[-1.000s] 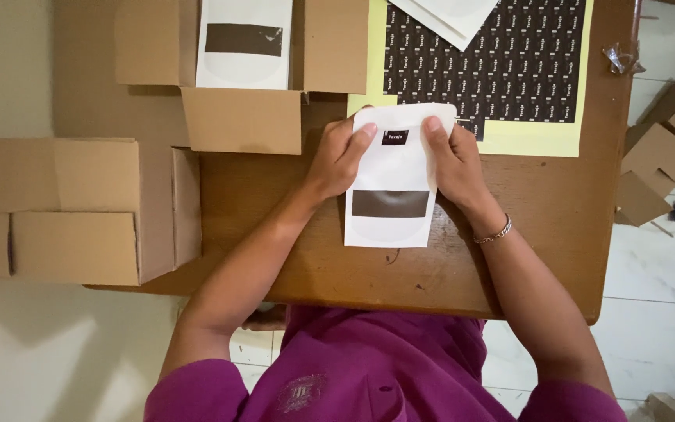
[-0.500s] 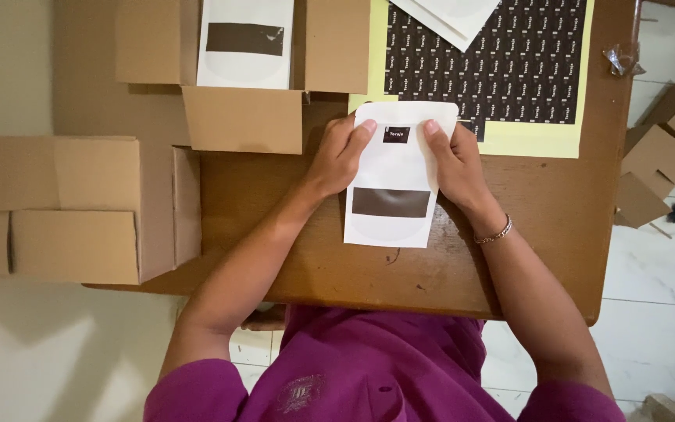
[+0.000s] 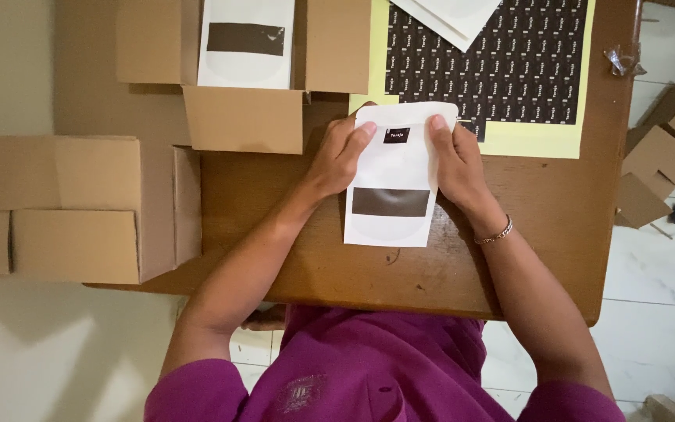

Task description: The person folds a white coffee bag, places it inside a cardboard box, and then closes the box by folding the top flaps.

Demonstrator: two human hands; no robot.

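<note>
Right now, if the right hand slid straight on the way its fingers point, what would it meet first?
The right hand points up the picture, holding the white pouch by its edge. Straight on, it would probably first meet the yellow sheet of small black stickers lying flat on the wooden table, just past its fingertips.

Surface: brown wooden table (image 3: 556, 234).
Far edge: open brown cardboard box (image 3: 244, 117) holding a white pouch with a dark window (image 3: 245, 43).
Left: closed brown cardboard carton (image 3: 72, 207), overhanging the table's edge.
Upper right: yellow-backed sheet of small black stickers (image 3: 525, 70), white paper sheets (image 3: 451, 16) overlapping its top.
Floor, right: loose cardboard scraps (image 3: 658, 168) on white tiles.
</note>
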